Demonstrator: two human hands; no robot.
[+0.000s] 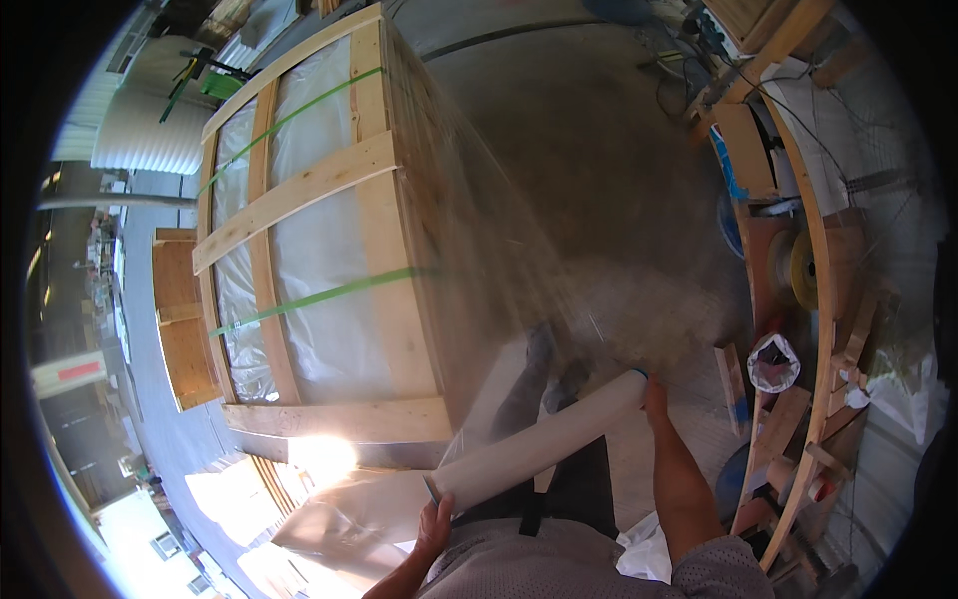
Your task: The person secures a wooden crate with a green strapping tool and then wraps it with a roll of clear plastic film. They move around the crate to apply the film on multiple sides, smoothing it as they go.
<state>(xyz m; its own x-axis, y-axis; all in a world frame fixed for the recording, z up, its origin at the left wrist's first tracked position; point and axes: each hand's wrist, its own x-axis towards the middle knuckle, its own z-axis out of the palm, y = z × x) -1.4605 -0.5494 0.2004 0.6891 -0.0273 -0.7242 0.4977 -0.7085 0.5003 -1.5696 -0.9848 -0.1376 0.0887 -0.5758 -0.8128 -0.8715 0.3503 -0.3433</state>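
Note:
A long roll of clear stretch film lies slantwise across my front, its right end farther away than its left. My left hand grips the near left end, and my right hand is closed round the far right end. From the roll a thin see-through sheet of film fans out, pulled taut to the side of a wooden crate. The crate has light slats, plastic-wrapped contents and two green straps round it.
A wooden workbench edge runs along the right, with a cardboard box, a spool and a bag-lined bin. Wood pieces lean below it. A plywood box stands left of the crate; sheeted cardboard lies near my left arm.

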